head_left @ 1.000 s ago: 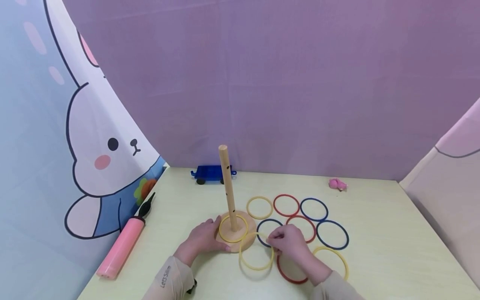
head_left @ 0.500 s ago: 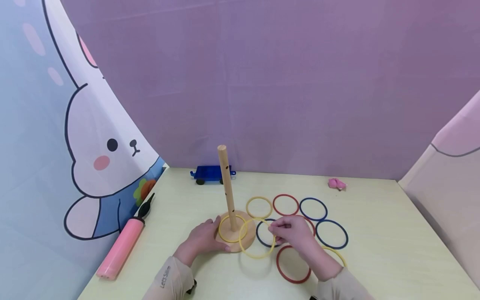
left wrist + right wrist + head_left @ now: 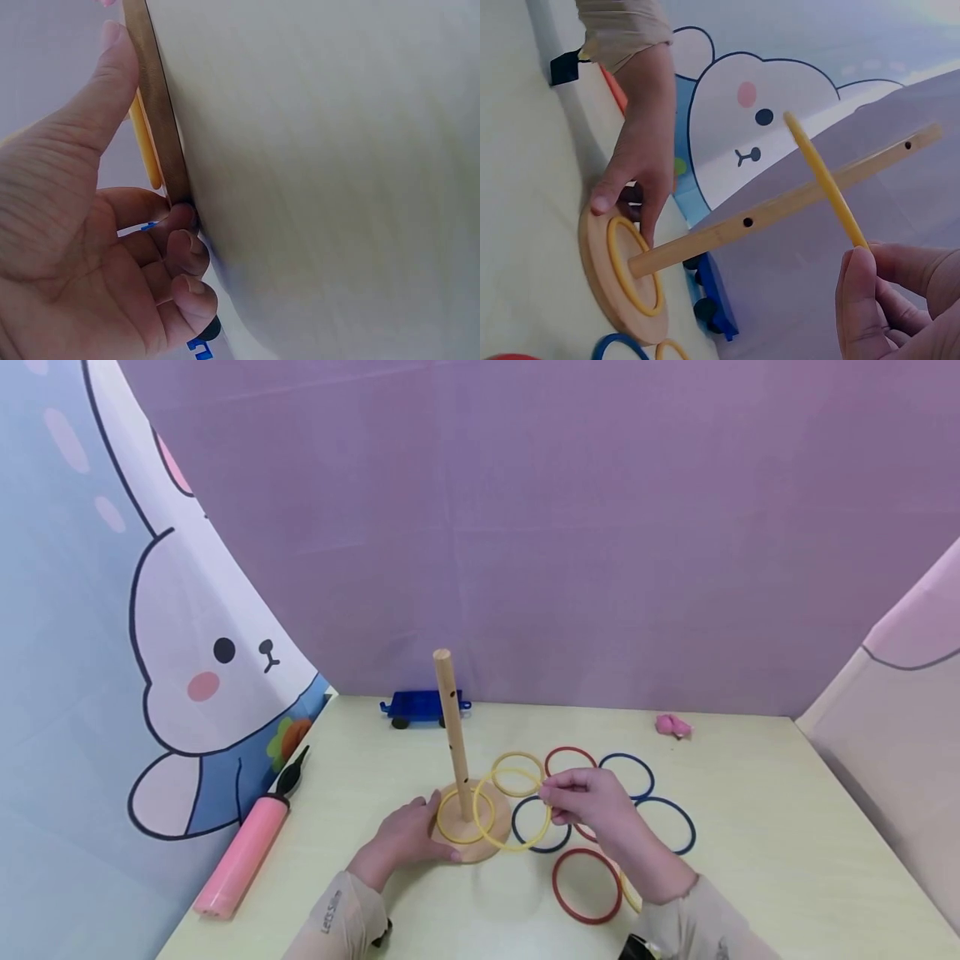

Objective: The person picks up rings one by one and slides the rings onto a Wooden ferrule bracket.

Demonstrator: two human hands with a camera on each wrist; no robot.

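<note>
A wooden peg stand (image 3: 453,735) rises from the table, its round base gripped at the left edge by my left hand (image 3: 408,835). In the left wrist view the thumb and curled fingers lie at the rim of the base (image 3: 161,112). One yellow ring (image 3: 616,259) lies on the base around the peg. My right hand (image 3: 592,797) pinches a second yellow ring (image 3: 826,184), raised and tilted beside the peg, not around it. Blue rings (image 3: 627,754), red rings (image 3: 553,887) and other yellow rings (image 3: 518,752) lie to the right; my right hand and forearm partly cover some.
A blue toy wagon (image 3: 416,706) stands at the back, behind the peg. Further right is a small pink object (image 3: 672,726). A pink hand pump (image 3: 243,857) lies along the table's left edge. Purple cloth (image 3: 562,527) hangs behind the table.
My right hand has lifted the yellow ring upward, away from the table's front, and the ring now stands more upright. My left hand stays on the base.
</note>
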